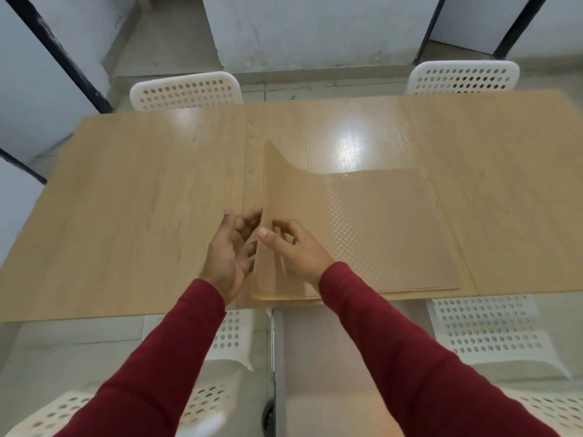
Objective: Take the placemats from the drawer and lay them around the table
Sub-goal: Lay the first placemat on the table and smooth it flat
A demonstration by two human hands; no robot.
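A stack of tan placemats (394, 234) lies on the wooden table (126, 200) near its front edge, right of the middle. The top placemat (284, 190) is lifted along its left edge and curls upward. My right hand (293, 247) pinches that raised left edge from the right side, thumb on top. My left hand (230, 250) is just left of the edge with fingers spread and curled, their tips touching the mat's underside. Both arms wear dark red sleeves.
Two white perforated chairs (186, 91) (463, 77) stand at the table's far side, and more white chairs (485, 329) sit below the near edge. Grey walls and black posts (60, 55) rise behind. A seam (245, 159) runs across the tabletop.
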